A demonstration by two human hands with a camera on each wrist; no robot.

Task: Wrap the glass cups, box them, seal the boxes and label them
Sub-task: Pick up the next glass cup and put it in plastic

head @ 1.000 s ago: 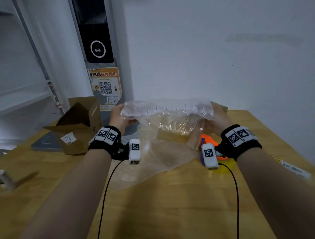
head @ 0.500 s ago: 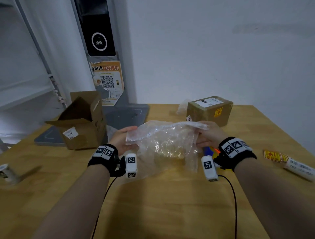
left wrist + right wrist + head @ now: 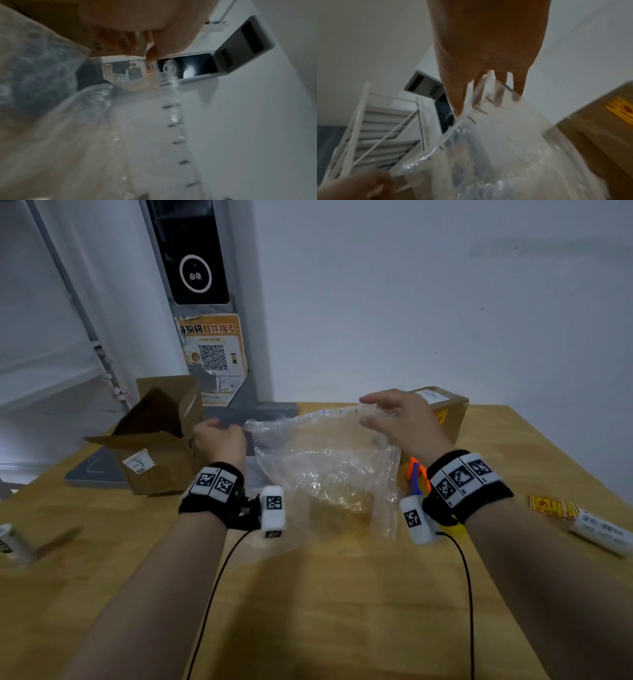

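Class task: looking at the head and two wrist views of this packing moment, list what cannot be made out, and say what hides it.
- Cup: head view, only an amber blur through the crinkled wrap.
- Left hand fingers: head view, curled behind its back; wrist view blurred.
- Open box contents: dark inside.
- Label roll: cut off by the right edge.

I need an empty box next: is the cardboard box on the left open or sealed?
Open. The left cardboard box has its flaps up and its dark inside showing; whether it is empty, cannot tell.
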